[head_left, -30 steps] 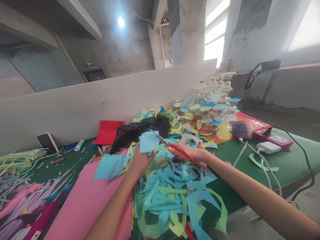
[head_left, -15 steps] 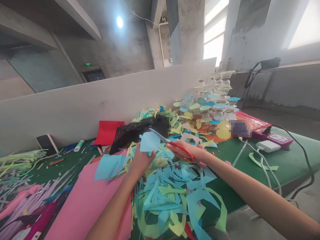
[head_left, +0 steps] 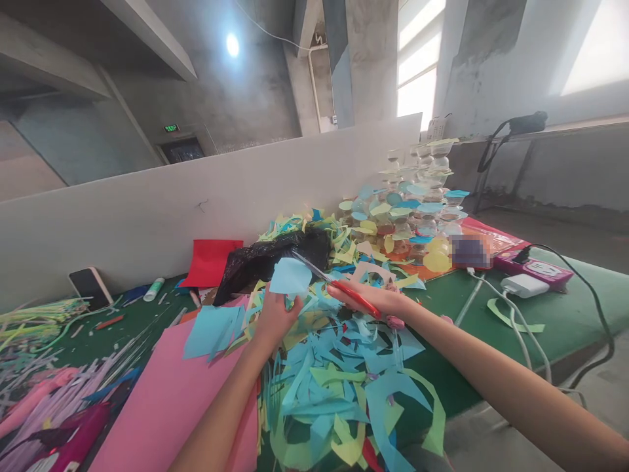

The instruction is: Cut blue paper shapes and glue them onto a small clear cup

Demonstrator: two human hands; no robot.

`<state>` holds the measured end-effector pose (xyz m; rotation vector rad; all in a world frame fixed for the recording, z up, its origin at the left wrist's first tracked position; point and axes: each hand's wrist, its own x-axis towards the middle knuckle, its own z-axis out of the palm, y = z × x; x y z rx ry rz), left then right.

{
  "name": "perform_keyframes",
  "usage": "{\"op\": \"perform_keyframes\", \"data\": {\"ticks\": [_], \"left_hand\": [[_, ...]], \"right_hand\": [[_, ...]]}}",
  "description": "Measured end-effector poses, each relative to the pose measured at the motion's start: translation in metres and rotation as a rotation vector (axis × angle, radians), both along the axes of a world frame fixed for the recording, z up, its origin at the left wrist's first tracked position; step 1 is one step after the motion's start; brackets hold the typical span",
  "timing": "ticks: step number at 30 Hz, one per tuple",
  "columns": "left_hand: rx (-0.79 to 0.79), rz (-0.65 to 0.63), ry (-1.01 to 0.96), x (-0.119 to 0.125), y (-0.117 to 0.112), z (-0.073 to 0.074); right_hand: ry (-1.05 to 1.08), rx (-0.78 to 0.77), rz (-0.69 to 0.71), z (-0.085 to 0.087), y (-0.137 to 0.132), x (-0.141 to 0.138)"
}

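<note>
Open lane at right; paper heaps centre, wall beyond.
Green tabletop (head_left: 555, 341) gives passage right of the right hand (head_left: 366, 299), crossed by a white cable (head_left: 514, 321) from a white charger block (head_left: 523, 286). Loose blue-and-green paper scraps (head_left: 334, 393) bank up beneath it and the left hand (head_left: 278, 321). A crumpled black plastic bag (head_left: 268, 262) and tall stacked clear plastic cups (head_left: 422, 196) obstruct upper centre. A white partition wall (head_left: 171, 210) closes the far edge. A flat pink card sheet (head_left: 162, 393) lies lower left.
</note>
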<state>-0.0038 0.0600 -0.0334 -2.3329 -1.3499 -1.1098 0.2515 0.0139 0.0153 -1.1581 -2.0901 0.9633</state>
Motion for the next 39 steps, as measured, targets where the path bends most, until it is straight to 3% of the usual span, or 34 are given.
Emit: {"op": "perform_keyframes", "data": {"ticks": [7,16,21,33,39], "left_hand": [[0.085,-0.018,-0.023,0.0,0.001,0.003],[0.014,-0.011,0.048,0.003,-0.004,0.009],[-0.018,-0.02,0.03,0.001,-0.003,0.007],[-0.113,-0.1,-0.012,0.005,-0.01,0.012],[-0.224,-0.048,-0.082,0.012,-0.011,0.01]], "right_hand": [[0.04,0.017,0.141,0.005,0.0,0.0],[0.035,0.073,0.191,0.0,0.005,0.001],[0.008,0.004,0.147,0.001,0.006,0.001],[-0.002,0.007,0.079,0.0,0.007,-0.002],[0.017,-0.037,0.078,-0.002,0.006,-0.003]]}}
